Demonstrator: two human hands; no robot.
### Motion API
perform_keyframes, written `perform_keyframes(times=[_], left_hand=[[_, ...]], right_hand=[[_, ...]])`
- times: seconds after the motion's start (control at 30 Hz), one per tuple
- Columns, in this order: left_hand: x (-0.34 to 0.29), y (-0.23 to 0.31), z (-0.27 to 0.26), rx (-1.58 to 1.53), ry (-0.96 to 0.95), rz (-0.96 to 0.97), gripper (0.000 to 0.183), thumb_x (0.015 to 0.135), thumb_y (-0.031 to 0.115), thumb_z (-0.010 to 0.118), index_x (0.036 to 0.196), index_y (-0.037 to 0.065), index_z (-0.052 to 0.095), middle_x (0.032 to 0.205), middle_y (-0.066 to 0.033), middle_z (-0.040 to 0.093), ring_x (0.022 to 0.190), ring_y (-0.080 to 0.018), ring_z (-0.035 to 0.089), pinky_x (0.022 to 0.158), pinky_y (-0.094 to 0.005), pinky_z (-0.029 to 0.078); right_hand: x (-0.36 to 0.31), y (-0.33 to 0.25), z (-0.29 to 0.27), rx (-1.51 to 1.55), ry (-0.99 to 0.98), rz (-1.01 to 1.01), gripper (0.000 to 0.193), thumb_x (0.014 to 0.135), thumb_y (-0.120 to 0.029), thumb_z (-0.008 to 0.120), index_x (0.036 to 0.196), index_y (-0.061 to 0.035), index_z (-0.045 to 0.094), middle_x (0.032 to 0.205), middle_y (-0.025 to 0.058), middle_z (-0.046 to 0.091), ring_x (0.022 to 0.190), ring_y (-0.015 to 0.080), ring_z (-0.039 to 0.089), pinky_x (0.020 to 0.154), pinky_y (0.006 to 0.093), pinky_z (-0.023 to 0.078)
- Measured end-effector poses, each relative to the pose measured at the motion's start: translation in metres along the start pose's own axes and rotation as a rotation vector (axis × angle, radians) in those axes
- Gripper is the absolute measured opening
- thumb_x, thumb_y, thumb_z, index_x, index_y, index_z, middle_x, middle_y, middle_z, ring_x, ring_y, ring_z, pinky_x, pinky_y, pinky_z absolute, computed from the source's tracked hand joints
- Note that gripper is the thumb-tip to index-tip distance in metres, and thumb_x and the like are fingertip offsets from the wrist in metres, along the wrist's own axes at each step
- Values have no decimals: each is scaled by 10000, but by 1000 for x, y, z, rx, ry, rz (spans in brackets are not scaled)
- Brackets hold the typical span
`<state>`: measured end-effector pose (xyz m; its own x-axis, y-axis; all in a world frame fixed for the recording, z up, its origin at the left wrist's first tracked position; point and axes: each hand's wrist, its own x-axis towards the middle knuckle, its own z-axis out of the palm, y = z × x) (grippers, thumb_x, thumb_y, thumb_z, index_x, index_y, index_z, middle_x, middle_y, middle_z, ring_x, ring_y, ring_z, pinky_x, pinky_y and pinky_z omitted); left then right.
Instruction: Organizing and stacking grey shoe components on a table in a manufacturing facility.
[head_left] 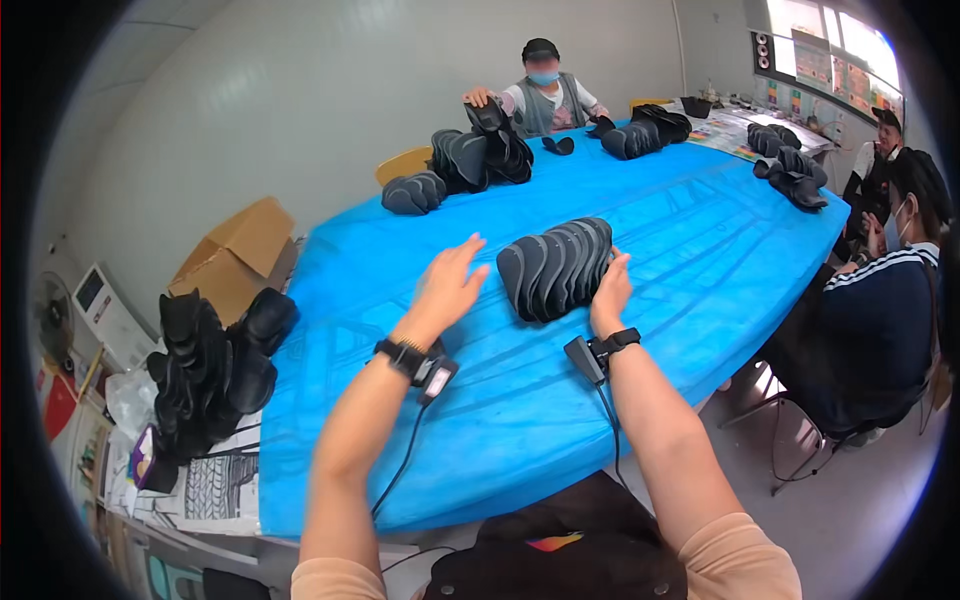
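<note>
blue sheeting (500,400): beneath left hand (447,287) and right hand (611,292). cardboard box (235,250): well left of the left hand. row of dark curved pieces (555,268): between the hands. right hand: fingers extended, apparently touching the row's right end. left hand: fingers spread, holding nothing.

A window (868,46) glares white at upper right; light is bright and even, and fisheye distortion bends edges toward the frame's black corners.
</note>
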<state>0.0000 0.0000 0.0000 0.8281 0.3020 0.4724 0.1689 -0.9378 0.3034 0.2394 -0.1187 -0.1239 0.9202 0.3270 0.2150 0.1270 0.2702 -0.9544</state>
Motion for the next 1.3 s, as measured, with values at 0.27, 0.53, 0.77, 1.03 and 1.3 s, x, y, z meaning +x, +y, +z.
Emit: perform_keyframes(times=[0.27,0.53,0.77,1.03,1.3], left_hand=[[-133,-16,-21,239,68,-365,969,762,548,706,1392,-90,338,1467,-296,308,1360,-416,310,1115,-474,269],[-194,-48,-32,154,375,-410,860,851,568,582,1352,-98,372,1393,-329,388,1258,-458,419,1065,-487,332],[-258,-114,-150,876,917,-721,990,717,344,764,1456,-26,218,1535,-271,114,1391,-433,163,1073,-650,167],[-283,-160,-310,314,1548,-1480,898,677,590,762,1199,-74,458,1224,-194,454,1182,-384,474,924,-526,456],[-238,-163,-282,546,1497,-1644,800,696,438,817,1212,36,356,1235,-118,371,1138,-355,467,852,-510,499]], right_hand=[[-26,-60,14,-397,351,-698,418,977,-286,406,1307,-43,493,1357,163,479,1294,359,374,1065,473,273],[-137,-111,50,-425,-916,-981,289,877,-184,568,1144,-87,623,1306,205,506,1255,388,426,1074,467,294],[-179,-41,109,-453,-1029,-622,491,880,-356,590,1296,-104,526,1431,267,329,1331,399,317,1095,468,273],[-178,-49,115,-307,-1084,-420,540,918,-400,544,1358,-99,457,1423,268,321,1357,411,280,1107,479,252],[-179,-54,112,-290,-1058,-413,563,940,-389,514,1360,-24,427,1344,226,431,1273,367,416,1073,416,320]])
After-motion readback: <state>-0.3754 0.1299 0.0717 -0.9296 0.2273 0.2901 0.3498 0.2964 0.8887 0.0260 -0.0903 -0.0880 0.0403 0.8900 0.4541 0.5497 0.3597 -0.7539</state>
